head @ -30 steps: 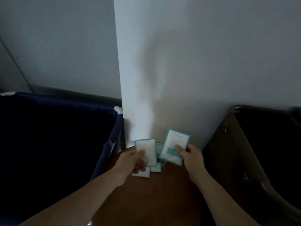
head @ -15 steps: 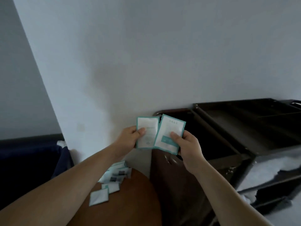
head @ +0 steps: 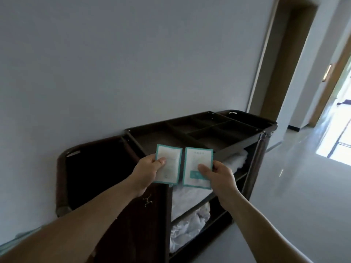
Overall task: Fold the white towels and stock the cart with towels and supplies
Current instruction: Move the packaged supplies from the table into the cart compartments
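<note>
My cart (head: pixel 259 158) stood on the grey floor (head: pixel 303 215), its divided top tray (head: pixel 239 144) dark inside. Just below that tray, white towels (head: pixel 237 158) lay on a shelf. Further beneath the tray lay more towels (head: pixel 190 198) and, lowest, crumpled white cloth (head: pixel 190 226).

Head view: camera riding on the person's head, facing forward and down along both forearms. Sitting close on the left hand (head: pixel 147 171) and right hand (head: pixel 221 175) at centre; taking in the cart (head: pixel 239 143) just beyond, the wall (head: pixel 133 63) behind, the floor (head: pixel 303 186) running off right.
</note>
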Available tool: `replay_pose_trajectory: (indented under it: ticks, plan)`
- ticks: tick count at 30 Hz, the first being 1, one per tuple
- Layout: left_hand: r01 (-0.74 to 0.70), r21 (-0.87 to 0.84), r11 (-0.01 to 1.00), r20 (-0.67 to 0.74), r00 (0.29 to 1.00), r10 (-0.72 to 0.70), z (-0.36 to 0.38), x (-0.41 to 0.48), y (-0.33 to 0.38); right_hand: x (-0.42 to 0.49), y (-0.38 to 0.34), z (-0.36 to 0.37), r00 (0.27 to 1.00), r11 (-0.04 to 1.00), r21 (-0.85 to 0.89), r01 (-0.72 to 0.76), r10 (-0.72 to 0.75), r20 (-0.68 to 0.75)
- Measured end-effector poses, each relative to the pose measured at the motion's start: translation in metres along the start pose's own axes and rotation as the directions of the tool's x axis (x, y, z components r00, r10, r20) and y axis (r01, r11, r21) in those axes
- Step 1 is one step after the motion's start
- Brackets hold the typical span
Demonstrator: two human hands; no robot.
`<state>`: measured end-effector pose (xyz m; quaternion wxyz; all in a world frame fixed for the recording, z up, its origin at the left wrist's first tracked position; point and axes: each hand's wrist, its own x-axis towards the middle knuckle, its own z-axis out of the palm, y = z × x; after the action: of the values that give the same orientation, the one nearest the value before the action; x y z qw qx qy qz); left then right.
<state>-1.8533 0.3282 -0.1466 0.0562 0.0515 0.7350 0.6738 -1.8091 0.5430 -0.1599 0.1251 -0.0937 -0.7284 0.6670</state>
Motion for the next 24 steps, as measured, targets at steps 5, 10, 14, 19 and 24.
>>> replay_pose_trajectory:
  ticks: [5,10,14,19,24]
  plan:
    - [-0.056,0.053,0.997,-0.001,0.998,0.057,0.059,0.041,0.009,0.042,0.007,-0.043,0.997,1.000,0.014,-0.020,0.021,-0.078]
    - [-0.071,0.039,0.997,-0.038,0.997,0.072,0.076,0.107,0.007,0.106,0.008,-0.043,0.997,0.998,-0.022,-0.063,0.062,-0.045]
    - [-0.020,-0.087,0.996,-0.043,0.999,0.016,0.078,0.179,0.007,0.169,0.004,-0.044,0.997,0.995,-0.073,-0.062,0.058,-0.051]
    - [0.051,-0.154,0.987,-0.070,0.996,-0.062,0.080,0.255,0.008,0.254,0.000,-0.041,0.996,0.991,-0.100,-0.086,0.085,-0.022]
    - [0.072,-0.143,0.987,-0.103,0.991,-0.087,0.065,0.304,0.004,0.319,0.005,-0.020,0.994,0.992,-0.091,-0.090,0.095,0.056]
